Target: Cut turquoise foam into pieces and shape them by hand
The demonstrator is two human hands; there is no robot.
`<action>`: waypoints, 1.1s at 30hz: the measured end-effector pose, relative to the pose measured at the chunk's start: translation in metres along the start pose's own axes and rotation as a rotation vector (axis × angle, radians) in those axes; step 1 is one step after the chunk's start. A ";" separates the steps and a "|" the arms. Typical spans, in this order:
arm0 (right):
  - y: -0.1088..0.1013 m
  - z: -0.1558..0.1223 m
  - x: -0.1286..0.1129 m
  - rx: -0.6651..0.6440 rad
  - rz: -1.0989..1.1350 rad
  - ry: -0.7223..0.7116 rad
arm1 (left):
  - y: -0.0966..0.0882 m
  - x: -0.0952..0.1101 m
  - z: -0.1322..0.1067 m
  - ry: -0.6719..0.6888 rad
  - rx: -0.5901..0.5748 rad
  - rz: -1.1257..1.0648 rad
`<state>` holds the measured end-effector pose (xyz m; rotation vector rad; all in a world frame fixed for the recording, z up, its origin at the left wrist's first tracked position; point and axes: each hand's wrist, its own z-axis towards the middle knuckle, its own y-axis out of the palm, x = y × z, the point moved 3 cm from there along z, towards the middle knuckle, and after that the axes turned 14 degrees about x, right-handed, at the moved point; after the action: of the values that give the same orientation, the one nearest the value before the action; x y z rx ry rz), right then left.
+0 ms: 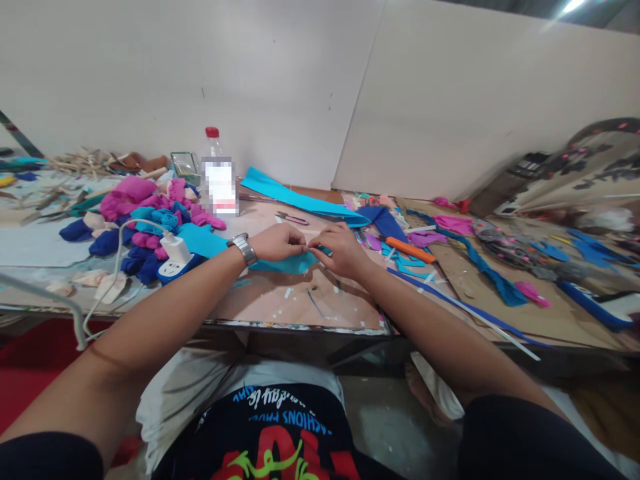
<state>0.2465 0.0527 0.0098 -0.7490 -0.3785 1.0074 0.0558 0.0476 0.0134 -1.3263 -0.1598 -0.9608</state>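
Observation:
Both my hands meet over a light blue foam piece (287, 265) lying on the brown work board (300, 300). My left hand (277, 241), with a metal watch on its wrist, has its fingers curled and pinched on the upper edge of the piece. My right hand (337, 247) is closed too, its fingertips pressing the same piece from the right. A long light blue foam strip (300, 197) lies just behind my hands. An orange-handled cutter (410, 251) rests to the right of my right hand.
A pile of pink, blue and navy foam bits (145, 223) lies at the left beside a white plug and power strip (175, 257) with its cable. A clear bottle with a red cap (216, 173) stands behind. Blue and pink scraps (490, 267) cover the cardboard at the right.

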 end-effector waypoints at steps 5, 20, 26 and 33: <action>0.001 -0.001 0.001 -0.002 0.013 -0.011 | -0.001 0.000 0.000 0.016 -0.009 -0.010; 0.000 0.001 -0.003 -0.056 0.024 0.058 | -0.003 0.011 -0.002 0.194 0.067 0.107; 0.005 -0.002 0.003 -0.120 0.082 0.115 | 0.001 0.010 -0.003 0.310 0.096 0.315; 0.004 0.001 0.006 -0.139 0.269 0.048 | 0.001 0.019 -0.005 0.350 0.062 0.396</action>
<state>0.2464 0.0596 0.0070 -0.9658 -0.3136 1.2214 0.0661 0.0335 0.0224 -1.0607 0.3289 -0.8241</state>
